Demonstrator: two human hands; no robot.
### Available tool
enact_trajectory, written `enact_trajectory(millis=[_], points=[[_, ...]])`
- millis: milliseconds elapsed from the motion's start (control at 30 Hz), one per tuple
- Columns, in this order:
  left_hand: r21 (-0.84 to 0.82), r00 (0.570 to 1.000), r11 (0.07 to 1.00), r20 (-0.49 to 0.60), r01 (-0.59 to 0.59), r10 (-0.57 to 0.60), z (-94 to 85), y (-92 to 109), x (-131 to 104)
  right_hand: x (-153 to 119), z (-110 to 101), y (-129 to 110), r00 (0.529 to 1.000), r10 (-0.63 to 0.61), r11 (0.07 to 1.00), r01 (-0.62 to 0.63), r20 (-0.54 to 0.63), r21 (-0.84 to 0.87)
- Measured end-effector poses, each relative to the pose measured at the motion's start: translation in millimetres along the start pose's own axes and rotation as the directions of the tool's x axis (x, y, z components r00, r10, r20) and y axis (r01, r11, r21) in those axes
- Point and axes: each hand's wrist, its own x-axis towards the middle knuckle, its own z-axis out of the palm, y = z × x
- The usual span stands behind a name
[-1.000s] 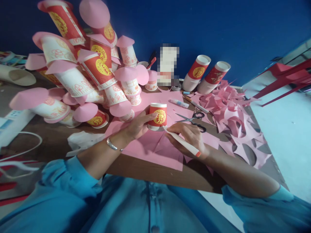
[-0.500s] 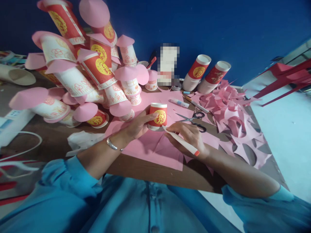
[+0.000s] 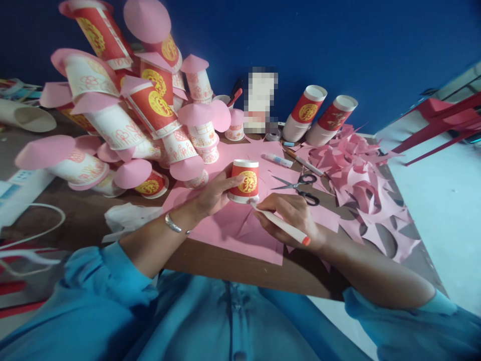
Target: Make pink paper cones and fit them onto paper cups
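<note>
My left hand [image 3: 216, 194] grips a red and white paper cup [image 3: 244, 189] with a gold emblem, its thumb lying across the front. The cup is held upside down, as far as its wider white rim at the bottom shows. In my right hand [image 3: 287, 214] is a white marker pen [image 3: 289, 228] with an orange-red end, its tip close to the cup's lower rim. Whether the tip touches the cup, I cannot tell. Beneath both hands lie pink paper sheets [image 3: 263, 245]. Scissors [image 3: 296, 185] with black handles lie open just beyond my right hand.
At the left rises a heap of decorated cups [image 3: 158, 108] with pink cone tops. Two cup stacks [image 3: 305, 113] stand by the blue wall. Pink paper scraps [image 3: 356, 165] cover the table's right side. A glue stick [image 3: 277, 160] and a white plastic bag [image 3: 130, 218] lie nearby.
The marker and my right hand have shifted slightly down from the cup's rim. The cup and my left hand stay nearly in place.
</note>
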Motion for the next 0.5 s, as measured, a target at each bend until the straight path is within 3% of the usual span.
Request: enact_trajectory(millis=[167,500], points=[[-0.021,1.0,1.0,-0.012,0.006,-0.007,-0.9,-1.8,1.6,0.7,-0.3,1.4,0.995,-0.034,0.999,0.034,-0.099,-0.006],[-0.021,1.0,0.999,-0.006,0.028,-0.028,0.5,-0.1,0.8,-0.7,2.2,4.3,0.996,-0.03,0.999,0.028,-0.081,-0.024]])
